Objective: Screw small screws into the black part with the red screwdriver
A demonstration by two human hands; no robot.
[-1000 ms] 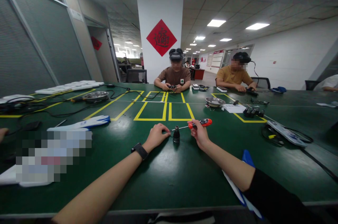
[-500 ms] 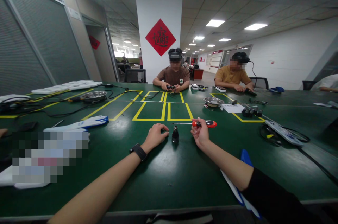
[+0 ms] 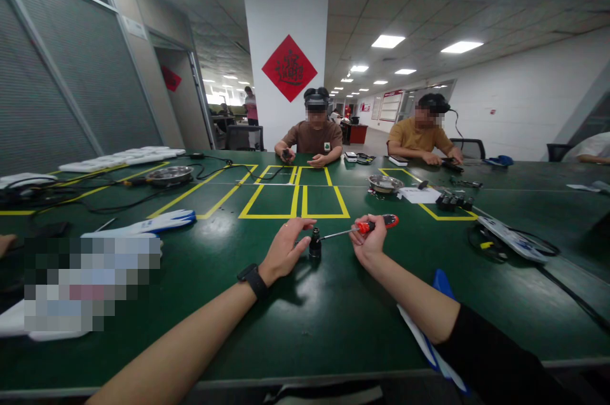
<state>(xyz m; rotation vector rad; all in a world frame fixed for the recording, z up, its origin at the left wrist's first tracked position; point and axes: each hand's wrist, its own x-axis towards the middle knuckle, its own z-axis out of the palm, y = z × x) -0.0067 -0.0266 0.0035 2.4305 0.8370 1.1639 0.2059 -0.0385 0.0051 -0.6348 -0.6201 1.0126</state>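
From where I sit at the remote end, everything hangs on how the screwdriver [image 3: 365,227] meets the black tapered part [image 3: 315,246]: the part stands upright on the table [image 3: 305,306], its long axis vertical, while the shaft comes in from the right, nearly crosswise, sloping down a little toward the tip. That tip sits right at the part's right flank, though I can't tell contact from a narrow gap. The part lies just right of the left hand [image 3: 286,247], clearly the nearer one, whose thumb and fingers are partly spread and curve about its left side; whether they press on it, I can't make out. My right hand [image 3: 370,240] has its fingers closed around the handle, the part well off to its left. The handle looks like smooth red and black plastic, rounded at the butt; the shaft is slim, straight, pale metal. I read the part as a dark, slightly glossy cone, narrow-necked above a wider base. The green tabletop is hard and sleek, throwing back the ceiling light.
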